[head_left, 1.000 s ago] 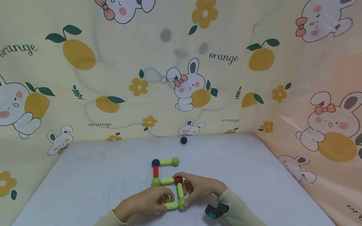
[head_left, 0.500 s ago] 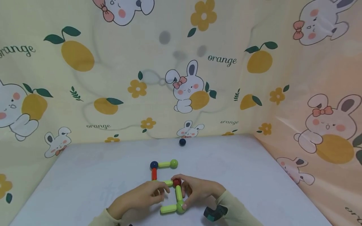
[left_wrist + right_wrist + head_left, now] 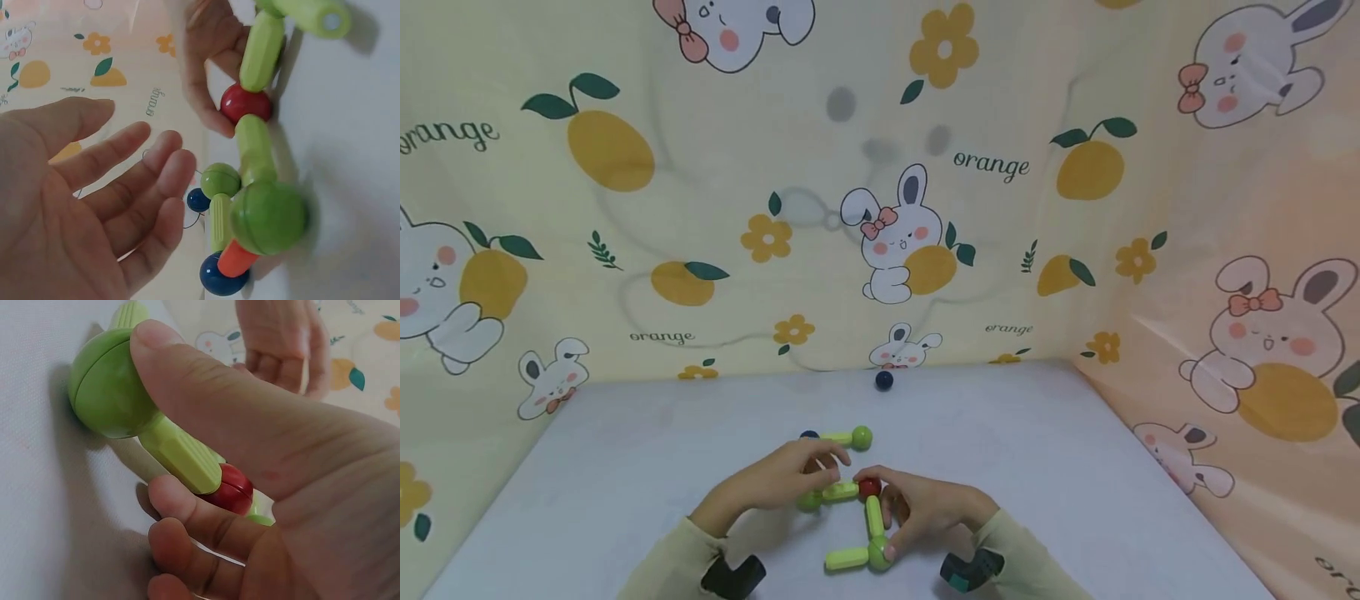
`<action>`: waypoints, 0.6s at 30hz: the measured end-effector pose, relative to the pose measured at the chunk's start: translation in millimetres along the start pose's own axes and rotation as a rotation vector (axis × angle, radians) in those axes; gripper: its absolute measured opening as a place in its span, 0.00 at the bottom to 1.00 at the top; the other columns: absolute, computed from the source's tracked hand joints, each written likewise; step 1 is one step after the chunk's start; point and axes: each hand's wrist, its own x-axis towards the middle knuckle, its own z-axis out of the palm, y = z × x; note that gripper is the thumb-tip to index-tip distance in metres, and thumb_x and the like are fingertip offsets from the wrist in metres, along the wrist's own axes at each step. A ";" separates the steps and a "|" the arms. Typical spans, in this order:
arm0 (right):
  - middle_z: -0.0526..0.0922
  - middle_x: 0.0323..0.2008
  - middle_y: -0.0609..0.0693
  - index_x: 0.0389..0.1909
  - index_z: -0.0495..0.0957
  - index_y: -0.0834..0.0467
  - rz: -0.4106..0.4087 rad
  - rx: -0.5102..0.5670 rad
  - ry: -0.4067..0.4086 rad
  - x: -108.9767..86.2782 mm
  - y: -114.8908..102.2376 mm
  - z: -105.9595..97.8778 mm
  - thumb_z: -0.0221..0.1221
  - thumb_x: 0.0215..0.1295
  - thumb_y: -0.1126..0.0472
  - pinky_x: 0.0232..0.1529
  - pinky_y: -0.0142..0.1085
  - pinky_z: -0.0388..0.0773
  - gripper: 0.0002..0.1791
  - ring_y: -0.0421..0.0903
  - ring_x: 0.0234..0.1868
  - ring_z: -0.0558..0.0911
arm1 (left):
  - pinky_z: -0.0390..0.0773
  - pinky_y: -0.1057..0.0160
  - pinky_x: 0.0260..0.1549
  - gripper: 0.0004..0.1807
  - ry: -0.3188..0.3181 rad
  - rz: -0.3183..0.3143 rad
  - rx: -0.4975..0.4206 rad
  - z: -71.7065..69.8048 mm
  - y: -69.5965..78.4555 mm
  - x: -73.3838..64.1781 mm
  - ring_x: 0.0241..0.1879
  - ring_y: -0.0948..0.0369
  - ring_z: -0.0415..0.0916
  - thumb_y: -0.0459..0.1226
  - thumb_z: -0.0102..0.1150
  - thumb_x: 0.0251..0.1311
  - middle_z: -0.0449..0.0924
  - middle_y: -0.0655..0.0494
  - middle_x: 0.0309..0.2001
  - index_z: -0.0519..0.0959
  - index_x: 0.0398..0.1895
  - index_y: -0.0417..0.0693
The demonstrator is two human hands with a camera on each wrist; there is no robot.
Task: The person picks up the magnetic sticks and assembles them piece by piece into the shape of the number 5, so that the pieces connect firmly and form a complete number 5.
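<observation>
A toy chain of balls and sticks lies on the white table. My right hand (image 3: 928, 504) spans one light green stick (image 3: 875, 517), thumb on the near green ball (image 3: 880, 552) and index finger at the red ball (image 3: 869, 487). From that green ball another stick (image 3: 847, 558) points left, its end bare with a metal tip in the left wrist view. My left hand (image 3: 778, 477) hovers above the chain's left side, fingers spread and holding nothing. It covers the red stick (image 3: 237, 260) in the head view, between a green ball (image 3: 270, 219) and a blue ball (image 3: 224, 275).
A light green stick with a green ball (image 3: 862, 437) at its end extends right from the blue ball. One loose dark blue ball (image 3: 884, 381) sits at the table's back edge. Behind stands a printed cloth (image 3: 1000, 250). Each wrist wears a black band (image 3: 733, 577).
My left hand has let go of the lower stick and moved away, up over the chain's left side. The right hand has kept its hold on the balls.
</observation>
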 end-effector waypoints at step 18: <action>0.78 0.34 0.45 0.74 0.58 0.45 -0.032 0.007 -0.021 1.4 1.1 -0.1 0.73 0.58 0.61 0.31 0.25 0.68 0.47 0.37 0.28 0.72 | 0.82 0.54 0.49 0.12 0.168 -0.131 0.000 -11.0 -6.4 76.5 0.47 0.58 0.80 0.39 0.54 0.72 0.84 0.49 0.51 0.80 0.54 0.48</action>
